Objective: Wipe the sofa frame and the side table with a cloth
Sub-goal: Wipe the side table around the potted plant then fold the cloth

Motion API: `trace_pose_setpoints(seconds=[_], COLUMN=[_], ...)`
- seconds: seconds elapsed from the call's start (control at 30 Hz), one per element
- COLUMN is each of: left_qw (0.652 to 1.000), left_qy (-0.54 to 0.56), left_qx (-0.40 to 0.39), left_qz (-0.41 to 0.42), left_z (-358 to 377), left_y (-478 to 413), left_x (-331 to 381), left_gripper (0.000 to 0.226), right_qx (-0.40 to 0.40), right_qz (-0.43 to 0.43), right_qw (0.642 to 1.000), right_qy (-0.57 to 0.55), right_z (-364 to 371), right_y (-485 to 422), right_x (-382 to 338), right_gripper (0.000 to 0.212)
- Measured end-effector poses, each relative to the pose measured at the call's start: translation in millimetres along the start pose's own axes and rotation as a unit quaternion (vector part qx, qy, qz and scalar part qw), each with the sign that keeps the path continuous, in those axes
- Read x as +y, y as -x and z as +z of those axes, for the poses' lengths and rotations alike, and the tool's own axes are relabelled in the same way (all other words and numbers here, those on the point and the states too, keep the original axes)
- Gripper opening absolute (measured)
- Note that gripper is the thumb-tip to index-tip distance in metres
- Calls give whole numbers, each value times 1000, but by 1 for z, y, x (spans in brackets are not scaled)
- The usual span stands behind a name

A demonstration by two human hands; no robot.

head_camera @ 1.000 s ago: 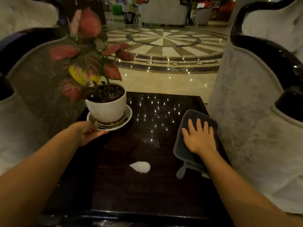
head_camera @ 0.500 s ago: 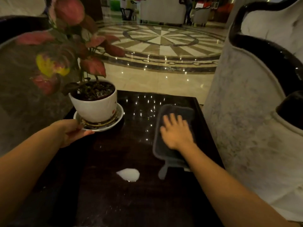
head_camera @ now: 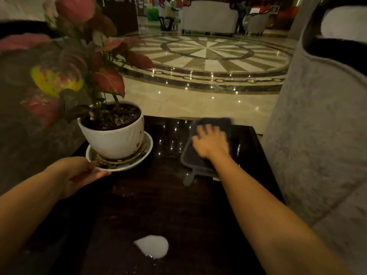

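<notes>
A dark glossy side table point(head_camera: 166, 197) stands between two pale sofas. A grey cloth point(head_camera: 193, 157) lies flat on the table's far right part, near its far edge. My right hand point(head_camera: 211, 142) presses flat on the cloth, fingers spread and blurred. My left hand point(head_camera: 79, 172) grips the near rim of the white saucer point(head_camera: 146, 153), which carries a white pot point(head_camera: 113, 139) with a red-leaved plant point(head_camera: 103, 78). The right sofa's dark frame point(head_camera: 335, 47) curves along the top of its pale side.
A white shiny patch point(head_camera: 154, 246) shows on the table near its front. The right sofa's upholstered side point(head_camera: 317, 147) rises right beside the table. The left sofa point(head_camera: 21, 124) is close behind the plant. A polished marble floor point(head_camera: 198, 100) lies beyond.
My right hand has slid the cloth away from me, from the table's right middle to its far edge. The left hand keeps hold of the saucer. The view has moved closer.
</notes>
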State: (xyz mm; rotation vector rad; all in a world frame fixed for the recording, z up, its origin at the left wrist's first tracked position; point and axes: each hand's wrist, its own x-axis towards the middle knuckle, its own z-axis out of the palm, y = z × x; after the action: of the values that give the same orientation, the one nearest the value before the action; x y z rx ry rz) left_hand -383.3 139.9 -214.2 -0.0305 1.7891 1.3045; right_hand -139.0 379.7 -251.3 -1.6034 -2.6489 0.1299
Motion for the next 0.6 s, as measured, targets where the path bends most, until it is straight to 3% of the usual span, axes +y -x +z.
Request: trace_pose_setpoints(seconds=[0.07, 0.13, 0.17, 0.2, 0.27, 0.3, 0.33, 0.37, 0.4, 0.47, 0.53, 0.6], left_qw=[1000, 1000, 1000, 1000, 999, 999, 999, 999, 998, 998, 998, 997], left_qy=[-10, -14, -19, -24, -32, -34, -38, -43, -52, -63, -68, -76], left_qx=[-8, -5, -8, -10, -9, -10, -14, -19, -18, -9, -8, -19], left_qz=[-3, -3, -2, -2, -1, 0, 0, -3, -5, -4, -2, 0], left_z=[1, 1, 1, 2, 3, 4, 4, 5, 4, 4, 1, 3], left_y=[2, 2, 3, 3, 7, 7, 7, 9, 9, 11, 13, 13], left_x=[3, 3, 4, 4, 3, 3, 3, 3, 4, 6, 8, 9], left_gripper=[38, 37, 37, 37, 36, 35, 36, 37, 37, 37, 40, 42], right_qx=[-37, -88, -80, -58, -21, -20, -19, -18, -19, -30, -50, -76], right_qz=[-260, -379, -363, -287, -23, 97, 161, 167, 124, -51, -264, -406], right_qw=[965, 921, 928, 955, 999, 995, 987, 985, 992, 998, 963, 910], right_qy=[23, 10, 20, 40, 35, 11, -10, -24, -31, -16, 21, 30], right_z=[10, 2, 0, -2, -6, -8, -9, -8, -6, 1, 10, 9], right_y=[18, 19, 14, 8, -1, -1, 1, 6, 14, 45, 94, 138], right_x=[-10, 20, 37, 56, 78, 74, 59, 37, 13, -24, -34, -8], right_gripper=[62, 60, 59, 59, 60, 63, 66, 67, 67, 64, 62, 60])
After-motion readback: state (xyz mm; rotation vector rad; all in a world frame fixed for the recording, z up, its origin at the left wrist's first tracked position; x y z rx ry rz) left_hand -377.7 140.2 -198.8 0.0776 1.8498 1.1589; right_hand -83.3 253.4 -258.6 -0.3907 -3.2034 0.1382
